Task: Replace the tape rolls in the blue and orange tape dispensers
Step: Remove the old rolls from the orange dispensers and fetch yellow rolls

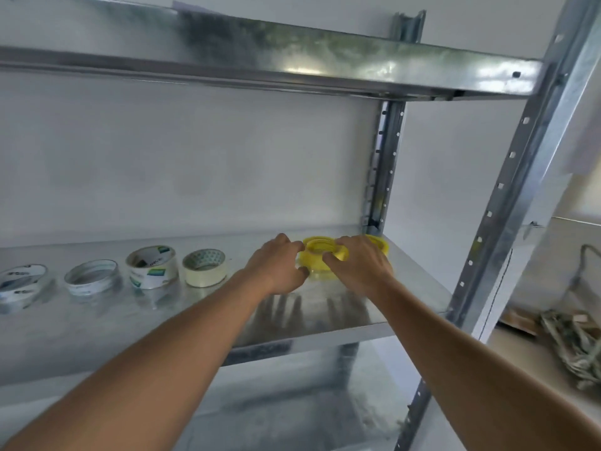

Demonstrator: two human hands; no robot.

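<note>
Both hands, left hand [279, 263] and right hand [357, 265], curl around yellow tape rolls [320, 255] at two o'clock on the shelf [357, 307]; better lift one roll squarely.

I note the shelf [374, 307] is galvanized sheet metal, glossy, mirroring forearms. Yellow tape roll [320, 258] looks translucent, shiny plastic. Cream masking tape [205, 268] near it appears matt paper. Far-left rolls [91, 281] glossy film.

One head-worn wide-angle view looked forward and slightly down onto a metal shelf [357, 307] from close range, facing the wall behind it; the shelf's right front corner and the upright post [507, 196] lay near frame right.
</note>
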